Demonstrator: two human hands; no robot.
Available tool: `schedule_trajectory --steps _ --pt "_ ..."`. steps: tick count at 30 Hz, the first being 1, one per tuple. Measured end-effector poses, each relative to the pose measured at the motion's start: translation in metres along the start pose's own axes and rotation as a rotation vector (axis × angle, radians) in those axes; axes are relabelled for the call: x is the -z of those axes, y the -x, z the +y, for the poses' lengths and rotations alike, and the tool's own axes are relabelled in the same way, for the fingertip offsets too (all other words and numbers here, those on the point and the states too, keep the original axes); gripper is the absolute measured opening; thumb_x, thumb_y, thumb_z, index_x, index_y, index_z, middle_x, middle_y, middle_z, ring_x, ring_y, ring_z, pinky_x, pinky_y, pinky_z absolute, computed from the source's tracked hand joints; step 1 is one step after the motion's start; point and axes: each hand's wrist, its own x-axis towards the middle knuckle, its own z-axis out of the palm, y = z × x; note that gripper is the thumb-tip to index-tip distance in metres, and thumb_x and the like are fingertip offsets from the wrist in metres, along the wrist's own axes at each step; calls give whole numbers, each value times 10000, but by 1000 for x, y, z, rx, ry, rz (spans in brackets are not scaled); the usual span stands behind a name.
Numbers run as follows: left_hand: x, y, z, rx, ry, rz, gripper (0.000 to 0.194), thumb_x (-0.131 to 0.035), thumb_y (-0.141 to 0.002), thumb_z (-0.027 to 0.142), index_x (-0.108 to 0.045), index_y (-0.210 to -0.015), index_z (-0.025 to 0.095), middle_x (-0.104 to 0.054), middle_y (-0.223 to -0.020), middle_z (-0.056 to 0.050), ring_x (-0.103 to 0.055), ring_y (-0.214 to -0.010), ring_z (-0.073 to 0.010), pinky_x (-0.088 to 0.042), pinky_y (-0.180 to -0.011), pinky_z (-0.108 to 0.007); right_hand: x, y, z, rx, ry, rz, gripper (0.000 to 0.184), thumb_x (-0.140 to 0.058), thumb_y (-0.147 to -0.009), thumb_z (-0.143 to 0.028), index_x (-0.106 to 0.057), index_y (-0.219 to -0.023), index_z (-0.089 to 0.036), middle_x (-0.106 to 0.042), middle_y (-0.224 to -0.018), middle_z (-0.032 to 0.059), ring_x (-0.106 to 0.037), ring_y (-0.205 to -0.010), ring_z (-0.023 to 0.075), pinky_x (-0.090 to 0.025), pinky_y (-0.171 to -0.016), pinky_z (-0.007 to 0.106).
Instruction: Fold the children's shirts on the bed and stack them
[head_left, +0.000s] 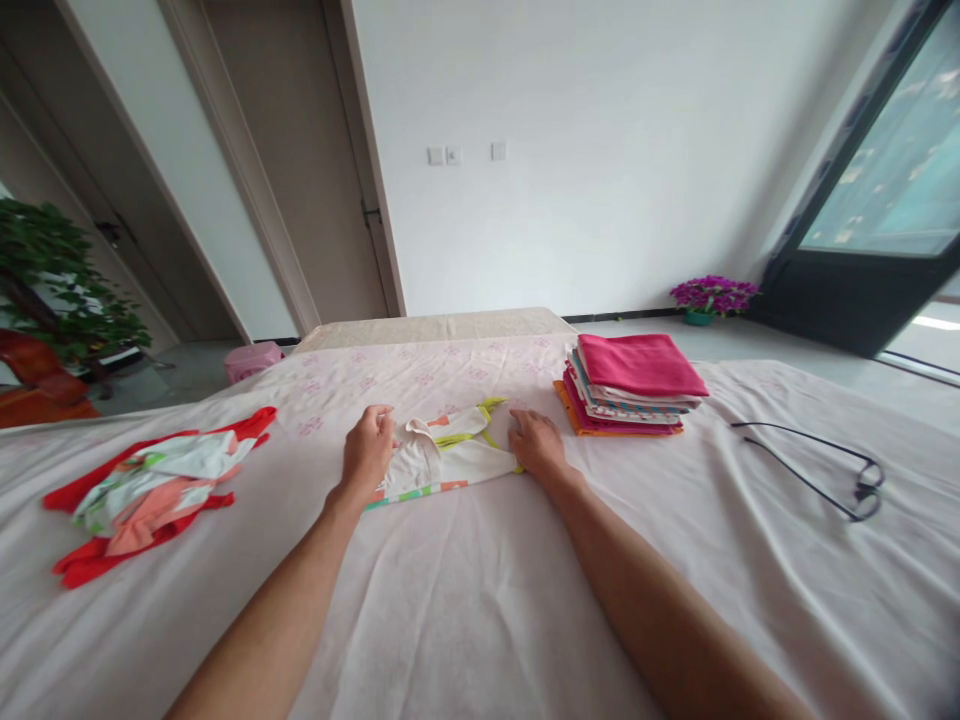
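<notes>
A small white piece of clothing [474,464] lies on the pale sheet [442,620], between the left hand [367,447] and the right hand [538,442]. Lots of sheet shows in front of it, between the two arms. The folded stack [637,385] is near the right hand, so there is less room there. Glasses [868,490] lie farther right. A messy red, white and pink pile [154,490] is well apart, on the left. The clothing has yellow-green trim, and orange and green bits on its near edge. The left fingers curl at one end; the right fingers reach down at the other. I cannot tell if either hand pinches it.
</notes>
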Motion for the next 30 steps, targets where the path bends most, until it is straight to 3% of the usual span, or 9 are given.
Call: schedule_trajectory --steps 5,10,15,19,25,28,30 --pt "-5 0 -13 -96 -155 -9 371 -358 -954 297 -649 -1136 157 -683 -1215 -159 -622 -1169 -249 -446 -1000 -365 0 0 -3 6 5 -3 463 -490 -888 -218 -596 -1336 -172 -636 -1311 117 -549 -1223 247 -351 -1067 327" --pt "-38 11 1 -316 -218 -108 499 -450 -951 418 -525 -1384 182 -496 -1497 -143 -390 -1421 -282 -247 -1177 -462 -1 0 -3 17 21 -9 422 -497 -886 -212 -624 -1288 -193 -646 -1290 108 -556 -1208 239 -349 -1059 318" --pt "-41 15 9 -454 -336 -200 614 -407 -966 499 -366 -1515 227 -366 -1584 -157 -323 -1461 -340 -253 -1153 -561 0 2 -4 51 47 7 380 -494 -891 -209 -646 -1240 -200 -648 -1283 101 -562 -1191 226 -355 -1041 301" --pt "-33 18 6 -484 -308 -124 605 -284 -1008 457 -271 -1555 197 -307 -1613 -153 -258 -1497 -301 -238 -1175 -543 2 3 -6 67 66 16 363 -497 -890 -198 -660 -1215 -189 -649 -1283 104 -570 -1176 230 -367 -1023 304" --pt "-38 27 3 -541 -336 -227 602 -399 -976 453 -385 -1505 164 -341 -1590 -184 -294 -1476 -342 -203 -1183 -580 2 3 -6 65 57 7 362 -493 -900 -208 -668 -1216 -191 -632 -1320 97 -563 -1197 229 -362 -1036 305" --pt "-32 29 3 -552 -195 -273 590 -423 -963 473 -414 -1490 206 -286 -1617 -170 -254 -1493 -342 -200 -1182 -592 1 2 -5 63 31 8 357 -484 -910 -218 -672 -1211 -193 -650 -1292 89 -563 -1202 219 -356 -1045 291" --pt "-23 27 -2 -466 -23 -211 551 -435 -956 439 -454 -1459 216 -305 -1612 -152 -261 -1495 -309 -213 -1193 -554 2 1 -3 54 8 5 364 -463 -926 -228 -665 -1226 -192 -661 -1272 89 -568 -1199 209 -358 -1046 282"
